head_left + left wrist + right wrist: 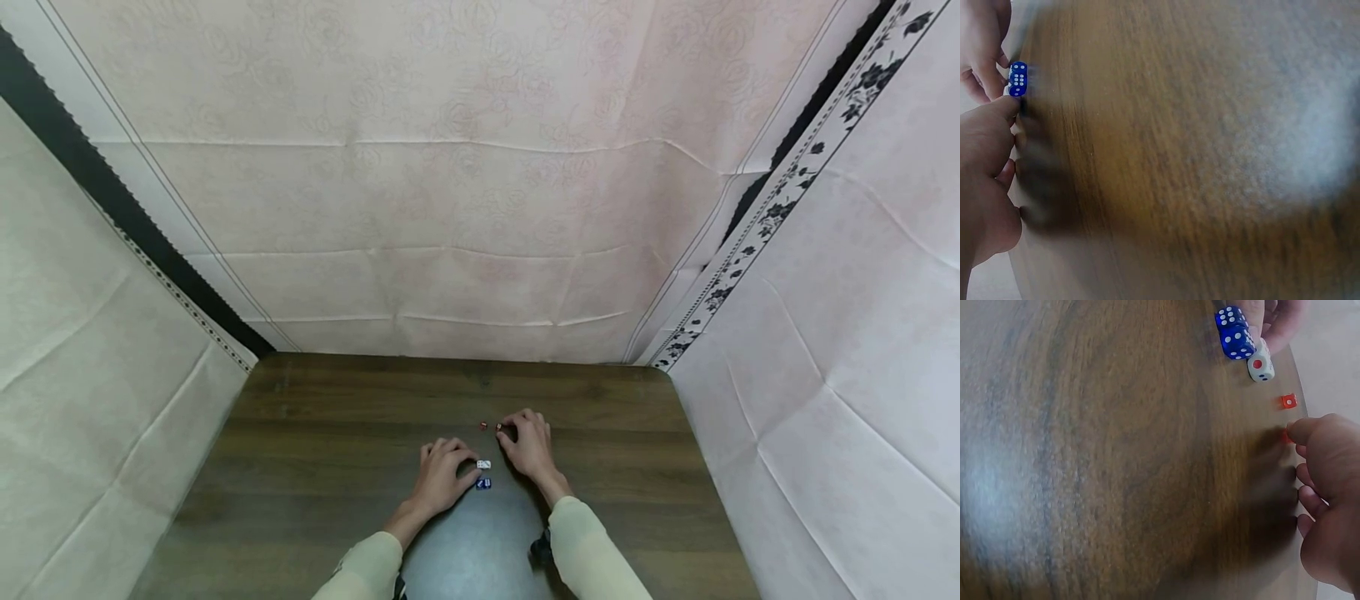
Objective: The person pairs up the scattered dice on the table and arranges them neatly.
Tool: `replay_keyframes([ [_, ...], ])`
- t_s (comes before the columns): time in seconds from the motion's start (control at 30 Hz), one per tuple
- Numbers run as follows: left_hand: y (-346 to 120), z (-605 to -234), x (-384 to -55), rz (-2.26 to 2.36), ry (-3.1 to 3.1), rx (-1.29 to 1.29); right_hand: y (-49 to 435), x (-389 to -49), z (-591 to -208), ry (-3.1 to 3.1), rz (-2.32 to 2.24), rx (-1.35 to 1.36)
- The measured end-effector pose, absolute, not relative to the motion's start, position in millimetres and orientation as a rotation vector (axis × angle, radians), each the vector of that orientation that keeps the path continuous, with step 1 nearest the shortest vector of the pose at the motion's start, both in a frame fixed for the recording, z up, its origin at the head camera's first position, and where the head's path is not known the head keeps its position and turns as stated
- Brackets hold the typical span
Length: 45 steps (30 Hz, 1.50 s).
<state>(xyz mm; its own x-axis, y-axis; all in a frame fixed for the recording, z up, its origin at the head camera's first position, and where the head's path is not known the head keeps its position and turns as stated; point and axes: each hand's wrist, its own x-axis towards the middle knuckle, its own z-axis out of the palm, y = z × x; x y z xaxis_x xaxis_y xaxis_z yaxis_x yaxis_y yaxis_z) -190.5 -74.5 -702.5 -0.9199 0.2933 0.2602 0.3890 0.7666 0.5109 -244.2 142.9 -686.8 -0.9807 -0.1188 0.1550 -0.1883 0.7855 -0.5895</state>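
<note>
Small dice lie on the wooden table. My left hand is at a short row of white dice, its thumb and index finger curled about the row's left end in a pinch. Just nearer to me are two blue dice side by side, close to the left thumb. Farther off, my right hand pinches a small red die between thumb and index finger, which partly hide it. Another red die lies loose on the wood, a little left of the pinched one.
The brown table has its far edge against a pale patterned cloth. Similar cloths hang at the left and right. A glossy light reflection lies on the near tabletop between the forearms.
</note>
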Motion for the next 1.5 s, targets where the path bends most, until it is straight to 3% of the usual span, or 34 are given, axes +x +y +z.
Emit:
replay_keyframes([
  [1.5,-75.8,-699.2,-188.5,-0.898,-2.784,-0.558,140.7,-247.0,-694.6,-2.840,0.931,0.225],
])
